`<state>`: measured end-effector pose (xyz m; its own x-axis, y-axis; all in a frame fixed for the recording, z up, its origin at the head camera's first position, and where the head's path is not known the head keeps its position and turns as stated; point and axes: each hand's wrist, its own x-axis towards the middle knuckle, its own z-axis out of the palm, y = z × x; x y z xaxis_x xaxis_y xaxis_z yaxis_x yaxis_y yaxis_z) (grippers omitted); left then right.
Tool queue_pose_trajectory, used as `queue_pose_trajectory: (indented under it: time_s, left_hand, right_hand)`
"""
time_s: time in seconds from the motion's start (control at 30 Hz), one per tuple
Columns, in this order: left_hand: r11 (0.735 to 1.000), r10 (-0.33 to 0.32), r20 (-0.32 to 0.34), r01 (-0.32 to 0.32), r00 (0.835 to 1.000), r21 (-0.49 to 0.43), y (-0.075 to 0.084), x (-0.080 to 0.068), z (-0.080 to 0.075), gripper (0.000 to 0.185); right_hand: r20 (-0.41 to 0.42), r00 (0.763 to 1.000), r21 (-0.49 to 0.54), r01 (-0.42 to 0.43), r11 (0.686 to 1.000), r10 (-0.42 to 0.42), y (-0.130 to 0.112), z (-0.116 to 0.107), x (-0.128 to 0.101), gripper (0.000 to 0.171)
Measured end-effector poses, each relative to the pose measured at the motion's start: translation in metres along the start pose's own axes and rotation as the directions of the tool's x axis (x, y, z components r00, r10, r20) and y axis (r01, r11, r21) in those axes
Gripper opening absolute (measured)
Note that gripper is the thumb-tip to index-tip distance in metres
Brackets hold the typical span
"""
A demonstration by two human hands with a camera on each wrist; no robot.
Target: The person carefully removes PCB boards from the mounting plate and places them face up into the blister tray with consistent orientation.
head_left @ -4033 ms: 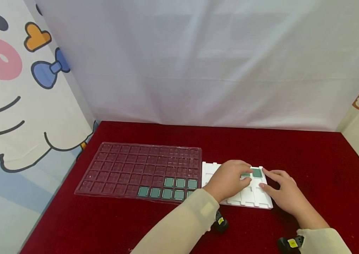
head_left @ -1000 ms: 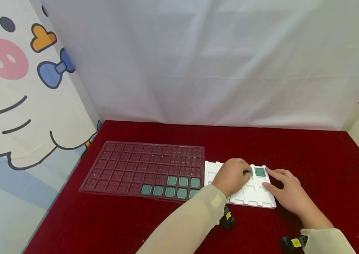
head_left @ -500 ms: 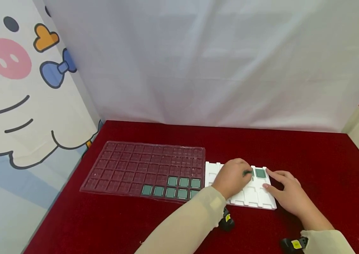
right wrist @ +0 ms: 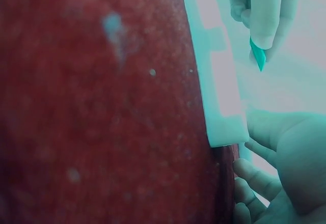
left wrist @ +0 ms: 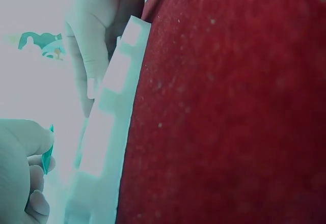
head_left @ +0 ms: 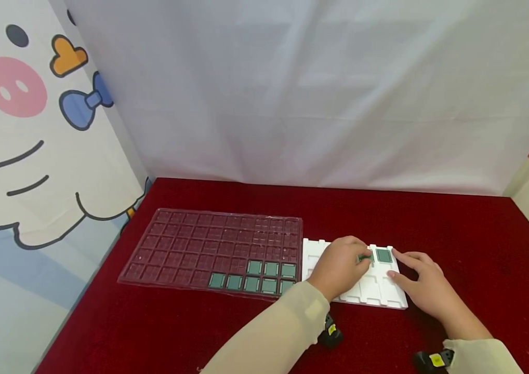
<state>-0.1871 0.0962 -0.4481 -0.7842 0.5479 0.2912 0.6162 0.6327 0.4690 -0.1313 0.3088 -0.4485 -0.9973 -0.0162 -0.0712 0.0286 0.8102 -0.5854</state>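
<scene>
In the head view my left hand (head_left: pixel 341 265) is over the back part of a white slotted tray (head_left: pixel 377 285). Its thumb and fingertips pinch a small green chip (right wrist: pixel 258 56), held tilted above the tray in the right wrist view. More green shows beside those fingertips, partly hidden, so I cannot tell whether another chip lies there. One green square chip (head_left: pixel 383 255) lies flat in the tray's back right slot. My right hand (head_left: pixel 423 283) touches the tray's right end, index finger at the back corner and thumb on the edge nearer me.
Left of the white tray lies a wide clear plastic tray (head_left: pixel 189 244) with many pockets; several green chips (head_left: pixel 251 283) fill its front right pockets. Both trays lie on a red cloth table (head_left: pixel 152 332). A white curtain (head_left: pixel 292 93) hangs behind, with a cartoon-printed one at left.
Four seconds ago my left fingers were spread over the back slots; since then they have drawn together on a chip. In the last half second the hand shifted slightly. My right hand stays put.
</scene>
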Motion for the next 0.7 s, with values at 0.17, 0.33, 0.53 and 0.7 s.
queue_pose_trajectory:
  time_s: [0.17, 0.33, 0.53, 0.7]
  left_hand:
    - [1.0, -0.003, -0.005, 0.003, 1.0, 0.005, 0.0, -0.006, -0.003, 0.021]
    - [1.0, -0.007, -0.001, 0.007, 1.0, 0.018, -0.001, -0.012, -0.008, 0.021]
    - [0.999, 0.03, -0.019, -0.029, 0.999, 0.042, -0.002, -0.022, -0.012, 0.021]
    - [0.996, 0.057, -0.033, -0.055, 0.998, 0.063, -0.001, -0.027, -0.017, 0.021]
  right_hand:
    - [0.002, 1.0, 0.006, 0.003, 1.0, -0.003, 0.001, 0.001, 0.0, 0.067]
    - [0.002, 1.0, 0.001, 0.0, 1.0, 0.0, 0.0, 0.001, 0.0, 0.067]
    - [-0.003, 1.0, -0.009, 0.001, 1.0, -0.001, -0.002, 0.0, 0.001, 0.067]
    - [-0.003, 1.0, -0.013, 0.001, 1.0, -0.001, -0.002, 0.0, 0.001, 0.067]
